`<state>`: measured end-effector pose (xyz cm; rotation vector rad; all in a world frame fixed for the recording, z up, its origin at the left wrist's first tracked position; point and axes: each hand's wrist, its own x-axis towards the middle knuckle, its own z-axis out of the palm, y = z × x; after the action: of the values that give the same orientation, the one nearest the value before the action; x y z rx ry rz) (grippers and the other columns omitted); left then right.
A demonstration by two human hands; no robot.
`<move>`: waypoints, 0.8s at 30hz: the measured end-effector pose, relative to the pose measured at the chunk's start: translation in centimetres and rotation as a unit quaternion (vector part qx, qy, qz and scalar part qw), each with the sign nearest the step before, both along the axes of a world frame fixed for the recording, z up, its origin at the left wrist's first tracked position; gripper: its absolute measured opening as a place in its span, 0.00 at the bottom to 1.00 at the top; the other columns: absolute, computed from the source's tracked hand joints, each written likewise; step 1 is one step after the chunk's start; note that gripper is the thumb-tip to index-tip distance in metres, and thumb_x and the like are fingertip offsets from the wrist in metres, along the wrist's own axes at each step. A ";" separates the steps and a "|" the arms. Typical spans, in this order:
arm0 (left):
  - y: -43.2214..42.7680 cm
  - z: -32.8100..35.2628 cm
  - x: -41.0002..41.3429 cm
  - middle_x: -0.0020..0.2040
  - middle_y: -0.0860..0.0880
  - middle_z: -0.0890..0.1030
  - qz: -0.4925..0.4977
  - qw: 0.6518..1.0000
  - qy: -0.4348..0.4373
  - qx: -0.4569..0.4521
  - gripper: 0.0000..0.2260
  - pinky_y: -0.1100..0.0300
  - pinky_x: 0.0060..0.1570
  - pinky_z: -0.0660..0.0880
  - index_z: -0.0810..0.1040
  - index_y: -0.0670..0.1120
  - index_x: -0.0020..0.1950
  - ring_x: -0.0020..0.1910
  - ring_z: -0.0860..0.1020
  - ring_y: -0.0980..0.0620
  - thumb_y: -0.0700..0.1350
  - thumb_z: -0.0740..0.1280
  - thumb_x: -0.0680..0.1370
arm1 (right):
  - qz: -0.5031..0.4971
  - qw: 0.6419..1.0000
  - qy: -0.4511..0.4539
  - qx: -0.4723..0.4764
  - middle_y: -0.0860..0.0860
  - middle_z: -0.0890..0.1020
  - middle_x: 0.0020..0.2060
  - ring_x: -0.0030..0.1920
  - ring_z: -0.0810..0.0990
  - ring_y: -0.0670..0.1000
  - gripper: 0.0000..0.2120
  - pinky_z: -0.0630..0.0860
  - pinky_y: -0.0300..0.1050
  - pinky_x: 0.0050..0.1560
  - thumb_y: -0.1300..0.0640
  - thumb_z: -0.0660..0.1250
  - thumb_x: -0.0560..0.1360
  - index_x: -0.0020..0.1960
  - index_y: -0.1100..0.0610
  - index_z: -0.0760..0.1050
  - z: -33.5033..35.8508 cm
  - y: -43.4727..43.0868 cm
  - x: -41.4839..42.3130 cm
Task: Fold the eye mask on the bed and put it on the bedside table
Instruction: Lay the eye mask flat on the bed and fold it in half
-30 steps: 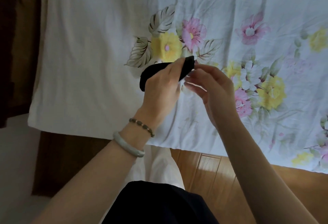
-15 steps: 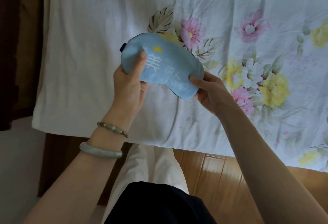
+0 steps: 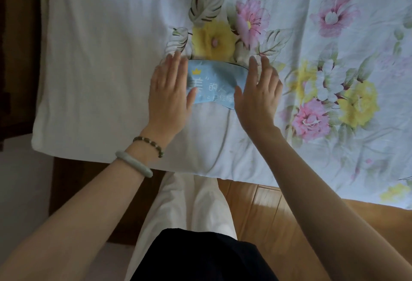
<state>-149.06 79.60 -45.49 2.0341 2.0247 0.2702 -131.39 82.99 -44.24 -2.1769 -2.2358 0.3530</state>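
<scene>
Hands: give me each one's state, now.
Left hand: open, flat on the eye mask, gripping nothing.
Right hand: open, fingers extended at the mask's other end.

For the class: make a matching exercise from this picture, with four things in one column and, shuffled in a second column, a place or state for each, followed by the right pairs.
Things
1. eye mask
2. left hand
3. right hand
4. jade bangle

Places or states
A. open, flat over the mask's right end
B. around the left wrist
C. spread blue side up on the floral bedsheet
D. open, flat over the mask's left end

Pairs: 1-C, 2-D, 3-A, 4-B
</scene>
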 end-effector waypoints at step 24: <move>-0.8 -3.4 -2.6 0.74 0.41 0.67 -0.224 0.958 0.176 -0.007 0.29 0.45 0.72 0.57 0.63 0.39 0.75 0.73 0.65 0.44 0.57 0.50 0.81 | 0.252 0.966 -0.029 -0.055 0.62 0.66 0.71 0.72 0.64 0.59 0.30 0.61 0.60 0.71 0.44 0.55 0.79 0.72 0.66 0.62 -3.6 -0.9 0.4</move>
<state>-151.61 78.79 -48.88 2.6026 1.6490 -0.2089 -130.98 82.08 -47.82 -1.6395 -2.8483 0.4254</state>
